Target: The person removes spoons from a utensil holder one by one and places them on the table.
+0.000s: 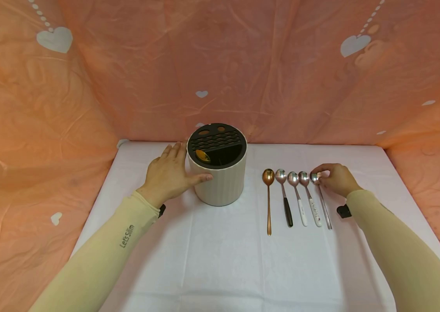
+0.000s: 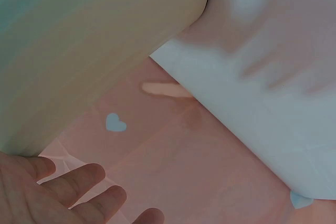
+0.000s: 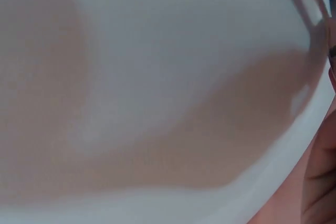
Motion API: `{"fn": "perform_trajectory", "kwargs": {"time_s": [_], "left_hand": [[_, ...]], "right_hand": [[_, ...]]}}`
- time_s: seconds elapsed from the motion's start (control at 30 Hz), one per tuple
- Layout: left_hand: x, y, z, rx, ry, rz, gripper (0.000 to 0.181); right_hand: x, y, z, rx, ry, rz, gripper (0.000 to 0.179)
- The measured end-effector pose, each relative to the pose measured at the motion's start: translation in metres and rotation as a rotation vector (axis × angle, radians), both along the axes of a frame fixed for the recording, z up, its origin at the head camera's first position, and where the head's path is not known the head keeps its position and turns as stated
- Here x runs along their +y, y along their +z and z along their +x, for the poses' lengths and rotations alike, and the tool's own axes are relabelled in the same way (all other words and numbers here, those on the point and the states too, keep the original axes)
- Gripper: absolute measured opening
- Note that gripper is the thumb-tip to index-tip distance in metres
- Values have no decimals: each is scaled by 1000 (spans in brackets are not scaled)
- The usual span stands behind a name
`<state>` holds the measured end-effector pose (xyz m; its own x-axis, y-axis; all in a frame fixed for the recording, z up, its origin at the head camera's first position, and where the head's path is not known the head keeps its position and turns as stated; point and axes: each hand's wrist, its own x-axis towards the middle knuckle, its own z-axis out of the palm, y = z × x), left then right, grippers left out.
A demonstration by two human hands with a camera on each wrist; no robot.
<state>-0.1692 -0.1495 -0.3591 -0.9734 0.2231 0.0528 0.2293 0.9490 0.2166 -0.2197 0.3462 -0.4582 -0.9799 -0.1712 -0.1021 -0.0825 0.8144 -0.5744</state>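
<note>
A cream ribbed utensil holder point(image 1: 220, 186) stands upright at the back of the white table, topped by a black lid point(image 1: 217, 141) with slots and round holes. Fingers spread along its left side, my left hand point(image 1: 171, 175) rests on the holder with the thumb across its front. In the left wrist view, the holder wall point(image 2: 100, 40) rises beside the straight fingers point(image 2: 79, 179). To the right, my right hand point(image 1: 337, 178) pinches a plain silver spoon point(image 1: 324, 206) near its bowl, the handle pointing towards me. Only an edge of this hand shows in the right wrist view.
Left of the pinched spoon lie a gold spoon point(image 1: 269, 203), a black-handled spoon point(image 1: 288, 212), a white-handled spoon point(image 1: 302, 212) and a spoon with a printed white handle point(image 1: 315, 212). A gold oval point(image 1: 202, 156) shows in the lid's opening. Pink cloth point(image 1: 220, 65) hangs behind.
</note>
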Motion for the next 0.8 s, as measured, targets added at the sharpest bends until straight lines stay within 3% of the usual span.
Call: {"fn": "perform_trajectory", "kwargs": {"time_s": [0.3, 0.5, 0.8], "left_hand": [[0, 0, 0, -9, 3, -12, 134], [2, 1, 0, -16, 4, -20, 136], [1, 2, 0, -17, 3, -9, 135]], "right_hand": [[-1, -4, 0, 48, 4, 89, 29], [1, -2, 2, 53, 0, 86, 33], [1, 19, 8, 40, -28, 82, 25]]}}
